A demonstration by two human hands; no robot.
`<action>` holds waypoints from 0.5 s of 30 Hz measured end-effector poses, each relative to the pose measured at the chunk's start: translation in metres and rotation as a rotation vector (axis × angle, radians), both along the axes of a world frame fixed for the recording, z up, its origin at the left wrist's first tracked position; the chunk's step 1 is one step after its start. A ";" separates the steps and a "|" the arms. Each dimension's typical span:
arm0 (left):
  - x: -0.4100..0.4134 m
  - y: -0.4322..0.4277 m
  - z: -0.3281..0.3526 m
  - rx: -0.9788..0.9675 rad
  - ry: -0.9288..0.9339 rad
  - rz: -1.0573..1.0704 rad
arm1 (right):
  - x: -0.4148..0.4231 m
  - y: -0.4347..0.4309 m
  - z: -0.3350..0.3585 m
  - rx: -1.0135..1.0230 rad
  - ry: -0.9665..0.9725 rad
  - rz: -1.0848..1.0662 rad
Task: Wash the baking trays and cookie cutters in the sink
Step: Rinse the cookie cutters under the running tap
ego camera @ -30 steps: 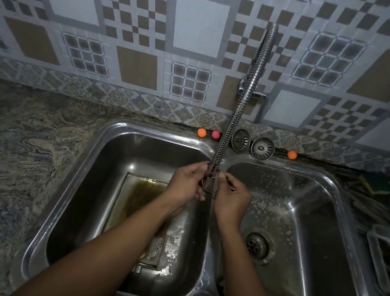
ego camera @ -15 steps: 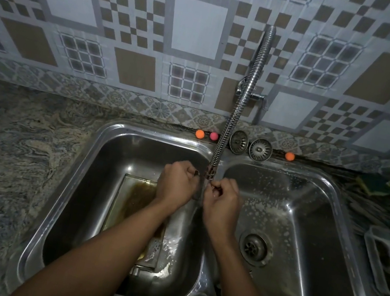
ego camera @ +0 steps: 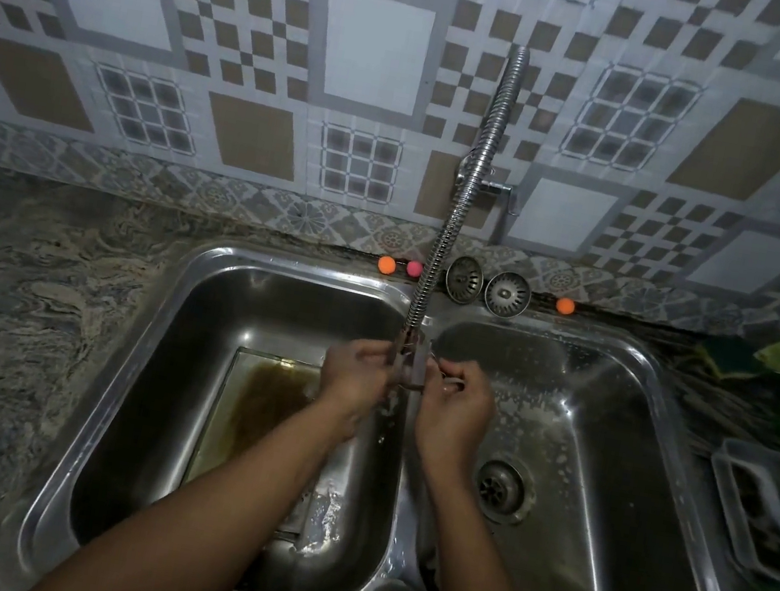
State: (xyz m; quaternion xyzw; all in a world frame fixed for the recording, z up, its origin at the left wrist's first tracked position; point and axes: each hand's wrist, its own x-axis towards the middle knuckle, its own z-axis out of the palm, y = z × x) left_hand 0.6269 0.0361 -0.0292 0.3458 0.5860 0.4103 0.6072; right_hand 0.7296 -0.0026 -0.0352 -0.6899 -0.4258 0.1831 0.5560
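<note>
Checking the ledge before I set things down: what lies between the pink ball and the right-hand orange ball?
Head view: past the pink ball the tap hose crosses, then two metal sink strainers stand before the right-hand orange ball.

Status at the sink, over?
Left hand and right hand pinch cookie cutter under faucet hose. Stained baking tray in left basin. Nothing blocking.
</note>
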 end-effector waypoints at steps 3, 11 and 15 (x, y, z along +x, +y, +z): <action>-0.005 -0.003 0.007 -0.208 -0.325 0.036 | -0.011 0.007 0.004 -0.027 0.084 -0.021; -0.009 -0.002 -0.013 0.050 0.147 0.186 | -0.027 0.010 0.002 -0.101 0.069 0.014; -0.013 0.000 -0.015 -0.011 0.040 0.206 | -0.021 0.010 0.004 -0.130 -0.082 0.184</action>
